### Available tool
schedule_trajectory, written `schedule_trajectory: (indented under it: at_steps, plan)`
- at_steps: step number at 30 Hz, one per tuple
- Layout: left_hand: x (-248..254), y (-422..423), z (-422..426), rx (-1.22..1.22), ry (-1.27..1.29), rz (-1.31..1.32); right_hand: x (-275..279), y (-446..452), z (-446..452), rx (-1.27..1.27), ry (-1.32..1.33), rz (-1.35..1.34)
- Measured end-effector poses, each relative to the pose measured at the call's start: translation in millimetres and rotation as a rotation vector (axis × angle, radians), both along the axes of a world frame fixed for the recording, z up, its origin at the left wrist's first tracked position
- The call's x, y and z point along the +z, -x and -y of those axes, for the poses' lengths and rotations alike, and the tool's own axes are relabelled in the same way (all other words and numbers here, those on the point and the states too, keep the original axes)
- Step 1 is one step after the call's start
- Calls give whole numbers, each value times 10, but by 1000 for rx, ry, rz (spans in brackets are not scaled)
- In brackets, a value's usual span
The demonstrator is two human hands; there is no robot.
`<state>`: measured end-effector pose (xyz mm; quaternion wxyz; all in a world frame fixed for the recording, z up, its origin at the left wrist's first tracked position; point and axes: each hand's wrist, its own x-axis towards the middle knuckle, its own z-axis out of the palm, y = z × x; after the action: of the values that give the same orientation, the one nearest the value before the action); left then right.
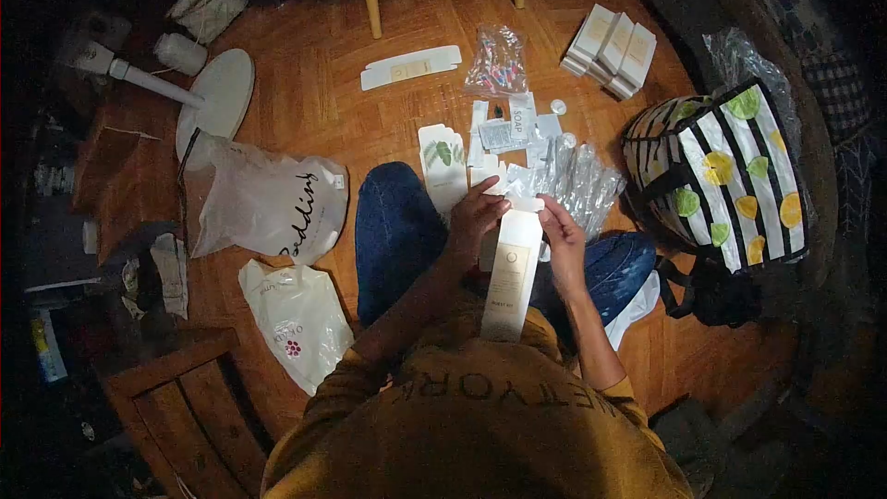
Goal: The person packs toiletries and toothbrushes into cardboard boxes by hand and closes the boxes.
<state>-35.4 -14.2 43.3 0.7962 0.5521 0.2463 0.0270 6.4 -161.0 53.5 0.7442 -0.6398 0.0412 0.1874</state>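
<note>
A tall white carton point(510, 268) with a beige label stands tilted in front of my torso, its top flaps up. My left hand point(476, 208) is closed on the carton's upper left edge. On the upper right, near a flap, the fingers of my right hand point(561, 229) pinch it. Just beyond lie several clear plastic packets point(584, 180), a soap packet point(522, 120) and other small sachets point(499, 136). A white carton with green leaves point(443, 162) lies left of them. Whether anything is inside the held carton is hidden.
A flat carton point(411, 68), a bag of small colourful items point(496, 60) and stacked cartons point(610, 48) lie farther out. A striped fruit-print bag point(725, 176) stands right. Left are a bedding bag point(277, 199), a plastic bag point(294, 319) and a round white base point(226, 102).
</note>
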Motion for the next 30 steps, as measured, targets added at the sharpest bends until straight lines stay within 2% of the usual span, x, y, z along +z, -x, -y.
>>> schedule_trajectory:
  at_steps: [2,3,4,6,8,9,11,12,14,19,21,26,30]
  plan:
    - [-32,-10,-50,-113,315,74,70,-35,76,205,26,11]
    - [-103,13,-59,-109,315,75,85,-42,89,209,26,12]
    - [-195,35,-68,-225,-2,160,96,-51,95,194,-1,6]
    - [-221,40,-64,-331,-322,238,100,-109,137,168,-57,-85]
    - [-185,13,-14,-417,-530,201,32,-180,163,217,-33,-30]
    - [-128,4,4,-415,-528,199,4,-222,179,265,-9,30]
    - [34,-32,15,-210,131,143,73,-316,198,308,-18,59]
    - [116,-63,-2,-206,130,145,234,-352,187,345,51,22]
    - [239,-132,-56,-273,57,-67,309,-422,204,433,179,20]
    - [332,-330,-240,-444,-44,-54,380,-567,226,535,261,42]
    - [327,-398,-317,-519,-67,-50,432,-595,206,578,246,-71]
    - [227,-452,-400,-695,-168,-15,434,-538,184,547,257,-59]
    - [159,-282,-283,-594,-85,13,387,-437,232,488,290,32]
